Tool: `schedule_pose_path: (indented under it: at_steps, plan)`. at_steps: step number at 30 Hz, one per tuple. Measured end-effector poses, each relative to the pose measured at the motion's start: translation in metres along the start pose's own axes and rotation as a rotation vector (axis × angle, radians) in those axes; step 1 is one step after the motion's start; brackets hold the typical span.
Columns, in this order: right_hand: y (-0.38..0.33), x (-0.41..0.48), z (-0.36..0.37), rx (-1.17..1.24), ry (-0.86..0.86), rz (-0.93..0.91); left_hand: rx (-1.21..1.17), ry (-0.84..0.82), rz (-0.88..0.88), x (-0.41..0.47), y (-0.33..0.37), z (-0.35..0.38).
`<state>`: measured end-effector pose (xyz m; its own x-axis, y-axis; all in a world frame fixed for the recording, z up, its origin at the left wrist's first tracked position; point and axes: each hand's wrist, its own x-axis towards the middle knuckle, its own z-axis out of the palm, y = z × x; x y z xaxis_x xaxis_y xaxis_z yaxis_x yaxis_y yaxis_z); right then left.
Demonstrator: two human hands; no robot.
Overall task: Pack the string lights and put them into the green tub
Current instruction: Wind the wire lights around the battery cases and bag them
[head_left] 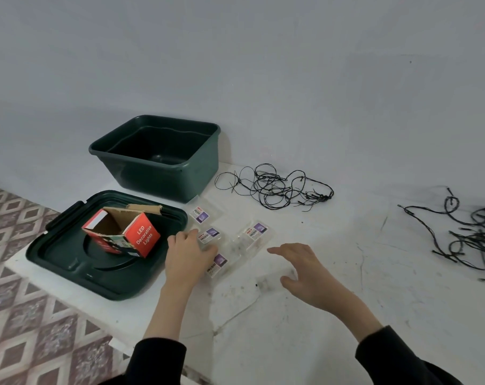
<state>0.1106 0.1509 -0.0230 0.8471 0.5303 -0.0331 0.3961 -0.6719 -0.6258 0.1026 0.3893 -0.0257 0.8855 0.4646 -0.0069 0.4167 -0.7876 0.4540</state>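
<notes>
left hand [187,254] is down on the clear packets [256,232], fingers laid over the nearest one, though whether it has a real grip i cannot tell. right hand [308,270] hovers just above the table [346,295], fingers spread and loose, holding nothing. the lights [277,187] lie in a loose thin tangle just right of the tub [166,179], and a thicker second tangle [471,240] sits well apart at the far right. the tub looks empty, its lid [69,257] lies beside it with an open red box [141,234] resting on top.

so nothing is packed yet, by the look of it. the risks from here: those packets are slick and overlapping, so lifting one could drag its neighbours or slide them off the near edge. the thin wire is looped over itself, so pulling an end could tighten the knots rather than free them. a stray loop could also catch on the tub's corner and tug it along.
</notes>
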Motion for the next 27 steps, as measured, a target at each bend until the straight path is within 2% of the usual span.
schedule_pose_path:
  at_steps: [3, 6, 9, 12, 14, 17, 21, 27]
  plan:
    - [0.004, 0.0, 0.005, -0.168, -0.106, 0.015, 0.064, -0.014, 0.033, 0.002, 0.002, -0.003]
    - [0.005, 0.0, 0.01, -0.32, -0.168, 0.025, 0.041, 0.041, 0.07, -0.003, 0.009, -0.012]
    - [0.005, 0.0, 0.014, -0.373, -0.123, 0.022, -0.048, 0.069, 0.136, -0.019, 0.022, -0.017]
    - [0.004, -0.001, 0.014, -0.318, -0.046, -0.005, -0.197, -0.069, 0.263, -0.041, 0.032, -0.014]
    - [0.001, -0.006, 0.01, -0.183, -0.008, 0.009, -0.199, -0.251, 0.332, -0.06, 0.036, -0.011]
    - [-0.007, -0.022, -0.008, 0.186, 0.049, 0.108, -0.247, -0.451, 0.344, -0.082, 0.042, -0.011]
    - [-0.013, -0.047, -0.041, 0.649, 0.129, 0.207, -0.515, -0.46, 0.347, -0.096, 0.055, -0.032]
    - [-0.013, -0.082, -0.085, 1.326, 0.274, 0.33, -0.638, -0.398, 0.476, -0.098, 0.081, -0.067]
